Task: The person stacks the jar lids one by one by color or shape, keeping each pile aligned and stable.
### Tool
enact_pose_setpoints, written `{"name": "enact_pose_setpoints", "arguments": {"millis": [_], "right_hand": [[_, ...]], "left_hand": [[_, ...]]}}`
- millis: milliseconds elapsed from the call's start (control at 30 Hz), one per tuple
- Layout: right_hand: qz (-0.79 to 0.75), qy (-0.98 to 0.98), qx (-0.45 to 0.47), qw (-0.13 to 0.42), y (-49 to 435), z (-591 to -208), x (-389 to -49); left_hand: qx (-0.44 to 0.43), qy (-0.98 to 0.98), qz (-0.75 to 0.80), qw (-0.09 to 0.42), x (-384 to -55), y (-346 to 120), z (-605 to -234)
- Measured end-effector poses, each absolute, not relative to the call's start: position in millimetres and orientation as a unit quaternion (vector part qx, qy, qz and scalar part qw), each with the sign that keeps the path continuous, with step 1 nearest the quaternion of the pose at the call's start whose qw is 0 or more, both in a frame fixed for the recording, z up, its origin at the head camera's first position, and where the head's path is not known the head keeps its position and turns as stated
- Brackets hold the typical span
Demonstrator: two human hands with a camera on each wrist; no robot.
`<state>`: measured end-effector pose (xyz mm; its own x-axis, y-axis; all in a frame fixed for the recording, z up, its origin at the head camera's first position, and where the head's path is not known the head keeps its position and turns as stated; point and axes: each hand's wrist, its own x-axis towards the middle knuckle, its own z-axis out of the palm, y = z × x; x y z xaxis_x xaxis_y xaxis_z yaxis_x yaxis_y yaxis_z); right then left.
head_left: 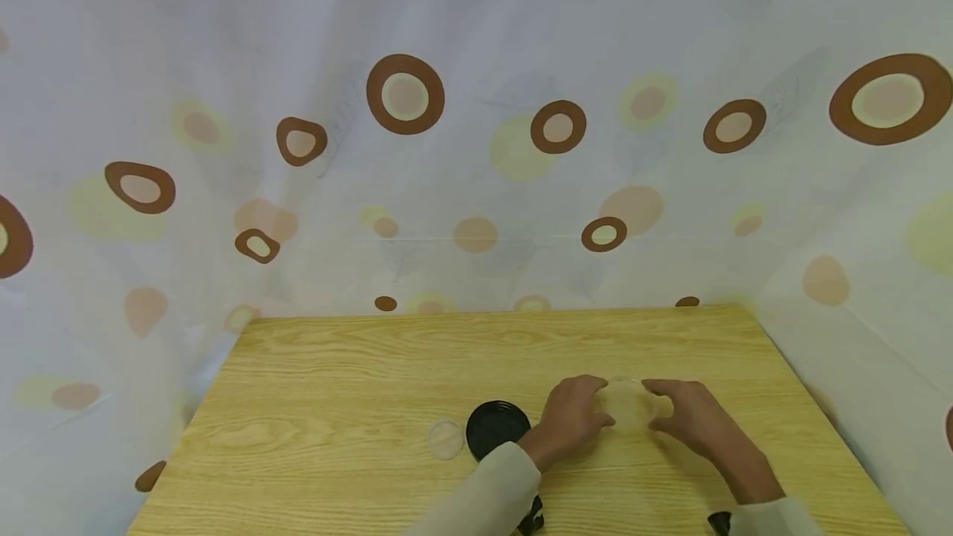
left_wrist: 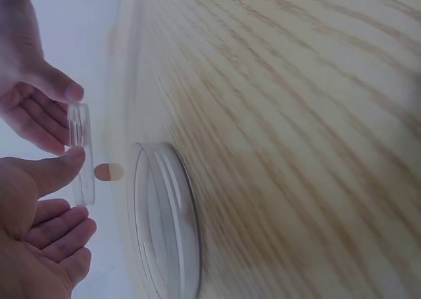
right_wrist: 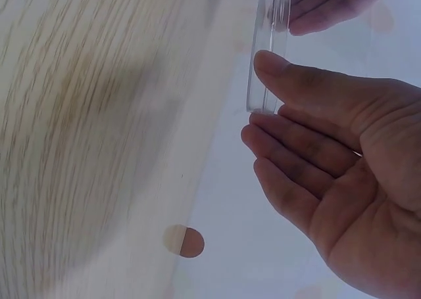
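Both hands hold a clear, flat round petri dish [head_left: 627,402] above the right part of the table. My left hand [head_left: 572,415] pinches its left edge, with the thumb on the near side in the left wrist view. At the opposite edge my right hand [head_left: 687,413] grips with thumb and fingers. Edge-on, the petri dish [right_wrist: 268,56] shows a rim line, like two nested layers. Beneath the hands in the left wrist view, a clear-walled round dish [left_wrist: 168,227] rests on the table; I cannot tell which head-view item it is.
A black round dish or lid [head_left: 491,428] lies left of my left forearm, partly covered by the sleeve. Beside it is a thin clear disc [head_left: 446,439]. The wooden table [head_left: 335,379] meets a white patterned curtain [head_left: 476,180] at the back and sides.
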<state>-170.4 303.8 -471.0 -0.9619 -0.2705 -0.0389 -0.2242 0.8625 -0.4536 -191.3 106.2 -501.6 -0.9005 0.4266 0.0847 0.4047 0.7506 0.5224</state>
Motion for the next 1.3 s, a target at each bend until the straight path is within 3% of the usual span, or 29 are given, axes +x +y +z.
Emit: {"name": "enact_pose_setpoints", "arguments": {"millis": [1100,1300], "right_hand": [[-0.274,0.947,-0.158,0.05,265,-470,-162],[-0.28,0.944,-0.164,0.055,260,-473,-160]], "left_hand": [[0.263,0.931,0.252,0.04,-189,51,-494],[0.278,0.933,0.229,0.025,-187,44,-496]]}}
